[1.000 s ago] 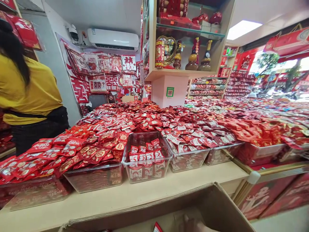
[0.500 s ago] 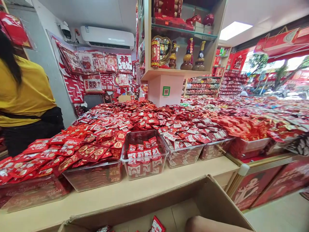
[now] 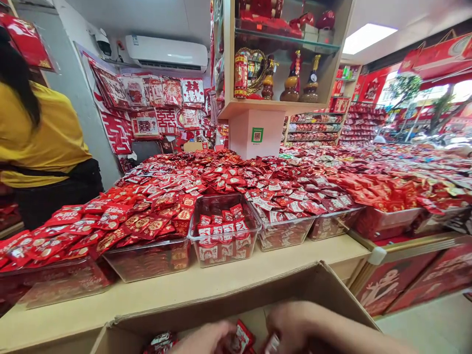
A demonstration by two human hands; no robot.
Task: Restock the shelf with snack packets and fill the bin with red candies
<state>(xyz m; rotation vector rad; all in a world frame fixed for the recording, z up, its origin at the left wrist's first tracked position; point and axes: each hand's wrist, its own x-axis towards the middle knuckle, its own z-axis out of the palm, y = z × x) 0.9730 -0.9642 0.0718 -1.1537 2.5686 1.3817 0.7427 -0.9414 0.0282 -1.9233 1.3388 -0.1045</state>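
Both hands are low in the cardboard box (image 3: 221, 305) at the bottom of the view. My left hand (image 3: 210, 337) is blurred, its fingertips curled at a red packet (image 3: 243, 337). Just to the right, my right hand (image 3: 285, 322) bends down with its fingers closed round a small packet (image 3: 272, 343), partly hidden. More red and white packets (image 3: 161, 341) lie in the box at the left. Behind the box, a clear bin (image 3: 224, 236) holds red packets standing in rows, less full than the heaped bins beside it.
A wooden counter edge (image 3: 155, 300) runs behind the box. Heaped packets (image 3: 147, 226) fill bins along it. A shelf unit (image 3: 273, 105) stands on a pillar. At the left is a person in a yellow top (image 3: 44, 132). A glass-edged case (image 3: 398, 260) stands right.
My left hand has come into view at the bottom, and my right hand has reached further into the box, now with its fingers at the packets. The view has shifted slightly.
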